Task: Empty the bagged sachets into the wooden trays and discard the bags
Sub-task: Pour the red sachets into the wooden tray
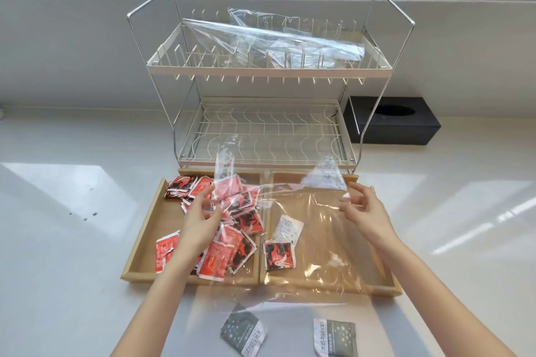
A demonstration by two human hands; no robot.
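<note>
Head view, and here I am with both hands up on one clear plastic bag (313,229), stretched wide over the two wooden trays. My left hand (200,220) pinches the bag's left corner between thumb and fingers, right above the heap of red sachets (232,229). My right hand (364,211) has its fingers curled at the right corner by the torn flap; it looks like a light pinch on the film, though the plastic is so clear I can't be sure how firm it is.

The left tray (145,240) already has a good pile of red sachets. The right tray (388,278) has just one red sachet (280,255) and a white sachet (288,229), and through the film I can't tell whether those lie in the tray or inside the bag. Two grey sachets (243,333) sit at the near edge, off the trays, seemingly in the bag's lower end.

That's the risk: lift or shake this bag carelessly and those grey ones slide out onto the white counter (72,240) instead of into a tray. A weak right pinch could also let the corner slip and the whole bag flop onto the pile.

Behind, the wire dish rack (269,72) carries other empty bags (275,38) on its top tier, and a black tissue box (394,122) stands to its right.
</note>
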